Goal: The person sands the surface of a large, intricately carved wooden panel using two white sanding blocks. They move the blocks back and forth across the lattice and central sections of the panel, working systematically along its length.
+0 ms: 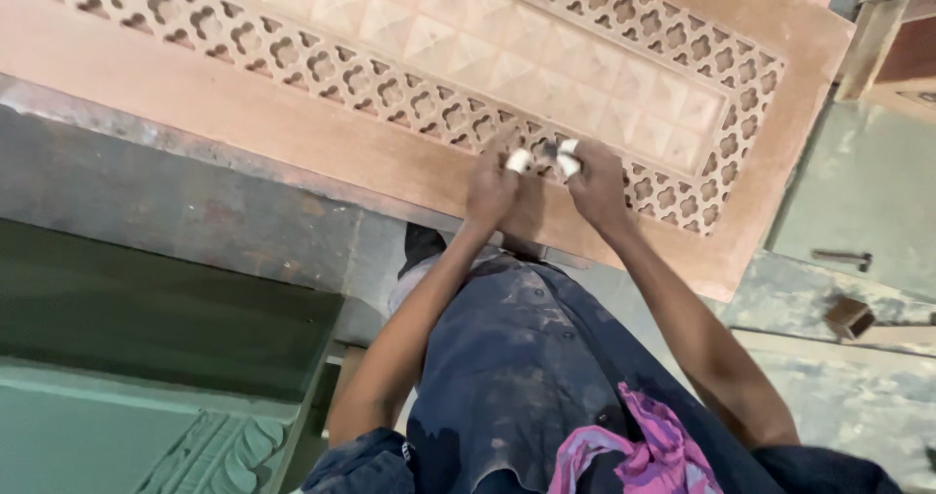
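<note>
Both hands meet at near edge of carved wooden panel. Left hand and right hand pinch small tool against lattice border; taped fingertips curled tight. Panel's long axis runs left-right.

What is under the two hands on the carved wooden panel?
Both the left hand and right hand rest on the carved wooden panel, over its lattice border. The fretwork beneath them is covered.
</note>
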